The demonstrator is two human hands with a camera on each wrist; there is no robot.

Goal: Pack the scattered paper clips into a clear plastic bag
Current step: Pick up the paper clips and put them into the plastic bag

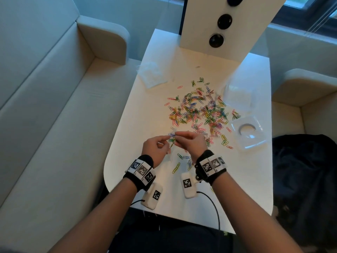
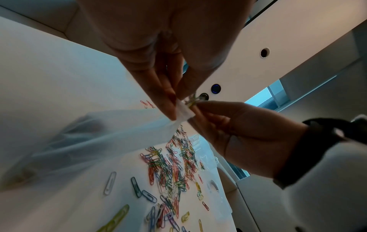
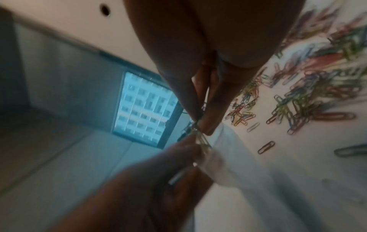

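Observation:
Coloured paper clips (image 1: 198,110) lie scattered in a heap on the white table (image 1: 145,106); the heap also shows as clips (image 2: 170,169) and clips (image 3: 298,109). My left hand (image 1: 166,141) pinches the rim of a clear plastic bag (image 2: 99,133), which hangs down towards the table. My right hand (image 1: 179,136) pinches a small bunch of clips (image 2: 192,100) right at the bag's mouth. In the right wrist view the right hand (image 3: 200,125) holds the bunch (image 3: 200,138) against the left hand (image 3: 190,150) and the bag (image 3: 238,157).
Several loose clips (image 1: 182,159) lie near my wrists. A pile of clear bags (image 1: 151,73) sits far left, a clear box (image 1: 238,95) far right, and a clear lid (image 1: 249,132) at the right edge. A white panel (image 1: 218,21) stands behind. Sofas flank the table.

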